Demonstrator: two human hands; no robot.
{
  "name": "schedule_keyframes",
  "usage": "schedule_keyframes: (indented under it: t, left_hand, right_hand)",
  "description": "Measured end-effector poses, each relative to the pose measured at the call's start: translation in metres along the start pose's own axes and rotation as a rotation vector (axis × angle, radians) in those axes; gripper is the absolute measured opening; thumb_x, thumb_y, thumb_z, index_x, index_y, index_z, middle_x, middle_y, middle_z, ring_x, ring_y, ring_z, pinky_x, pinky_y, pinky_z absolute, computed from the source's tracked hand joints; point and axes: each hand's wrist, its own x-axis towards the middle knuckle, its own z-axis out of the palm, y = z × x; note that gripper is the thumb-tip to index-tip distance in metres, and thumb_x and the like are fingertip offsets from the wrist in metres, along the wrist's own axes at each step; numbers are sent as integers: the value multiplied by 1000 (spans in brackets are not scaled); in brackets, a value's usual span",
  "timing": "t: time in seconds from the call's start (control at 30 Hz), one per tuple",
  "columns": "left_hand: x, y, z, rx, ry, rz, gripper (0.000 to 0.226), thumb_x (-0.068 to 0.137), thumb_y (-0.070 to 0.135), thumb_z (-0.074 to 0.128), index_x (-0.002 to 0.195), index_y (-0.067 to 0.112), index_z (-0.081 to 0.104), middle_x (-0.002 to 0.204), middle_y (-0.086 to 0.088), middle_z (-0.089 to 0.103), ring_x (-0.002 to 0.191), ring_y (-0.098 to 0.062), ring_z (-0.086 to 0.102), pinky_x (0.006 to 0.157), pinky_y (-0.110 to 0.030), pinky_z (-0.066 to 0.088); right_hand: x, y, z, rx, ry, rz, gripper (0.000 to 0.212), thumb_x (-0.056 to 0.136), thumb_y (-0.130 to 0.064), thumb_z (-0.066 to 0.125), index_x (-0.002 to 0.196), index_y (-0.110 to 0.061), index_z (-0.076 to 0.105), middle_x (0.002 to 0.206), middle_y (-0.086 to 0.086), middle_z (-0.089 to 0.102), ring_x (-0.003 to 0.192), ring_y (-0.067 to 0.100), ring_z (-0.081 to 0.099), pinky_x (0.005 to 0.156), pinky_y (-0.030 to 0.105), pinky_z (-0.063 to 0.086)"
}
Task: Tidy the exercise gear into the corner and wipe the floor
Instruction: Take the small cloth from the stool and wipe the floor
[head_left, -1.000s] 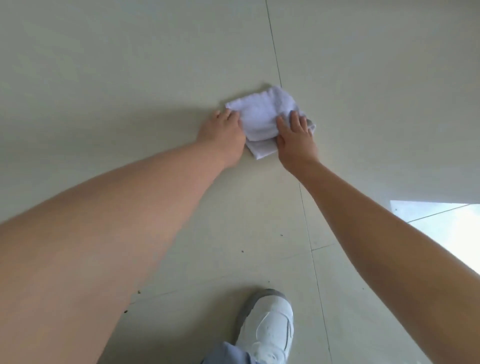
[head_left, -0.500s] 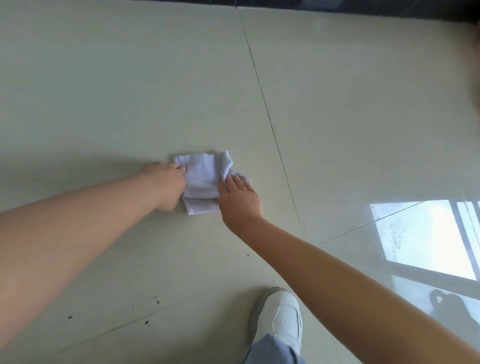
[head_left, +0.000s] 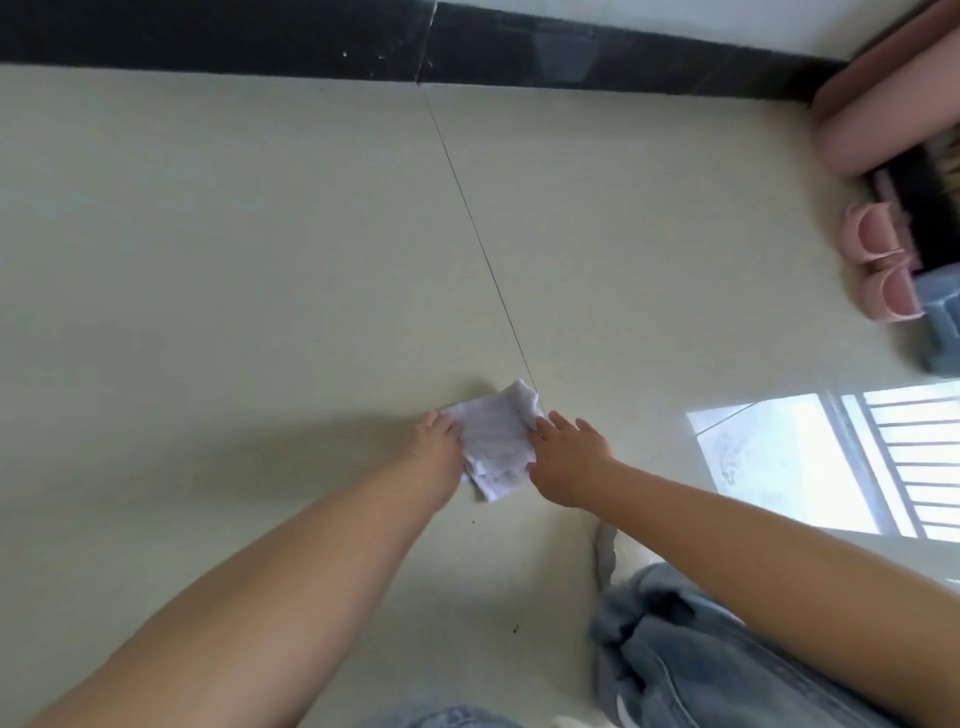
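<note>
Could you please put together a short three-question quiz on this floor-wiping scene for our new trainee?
1. True or false: both hands are on the white cloth.
2. Where does the rolled pink mat lie? A) under the cloth B) at the upper right, by the dark skirting C) on the person's knee
3. Fill in: small dark specks lie on the floor ____ the cloth, towards the person.

Key: 1 true: the left hand and right hand rest on its edges. 2 B. 3 below.
</note>
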Motion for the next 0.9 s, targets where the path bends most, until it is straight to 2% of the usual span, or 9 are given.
schedule_keyframes:
  t: [0.17,0.3,0.4,0.6,0.73,0.9]
  left_hand:
    - [42,21,-29,-67,25,-10,55,101,21,34,150,3,16,159,-15,4,148,-26,3,121,-32,2]
    - [85,19,-50,-104,99,-58,54,103,20,26,149,-4,10,158,-16,8,147,-28,7,120,-31,4]
    - [116,2,-81,-82,139,-107,52,103,18,22,149,-3,10,158,-16,7,148,-28,6,121,-33,2]
    - [162,-67,-145,-104,241,-302,47,102,23,28,147,8,29,156,-9,20,146,-24,14,120,-33,8]
    - [162,-128,-157,-139,289,-481,42,101,27,31,139,15,42,148,-3,38,140,-21,31,114,-29,23]
    - [127,-196,-124,-159,129,-685,41,99,28,32,135,11,45,144,-8,43,133,-26,43,108,-31,34]
  right_hand:
    - [29,25,22,256,25,140,60,101,-36,22,150,-8,2,160,5,-4,148,18,-5,120,33,2]
    - [56,57,22,331,98,162,60,102,-34,19,149,-5,-4,159,10,-8,148,21,-7,121,32,2]
    - [87,92,-1,386,188,116,54,103,-27,16,149,-4,2,159,10,-5,148,22,-4,120,30,3]
    - [174,145,-85,393,384,-56,52,103,-22,19,150,-6,6,159,8,-6,148,21,-2,118,36,15]
    - [220,129,-158,359,472,-191,52,103,-25,18,151,-14,2,159,8,-8,148,24,-4,119,38,11]
    - [239,59,-221,332,479,-367,50,103,-29,18,151,-23,3,159,6,-10,148,23,-8,119,38,8]
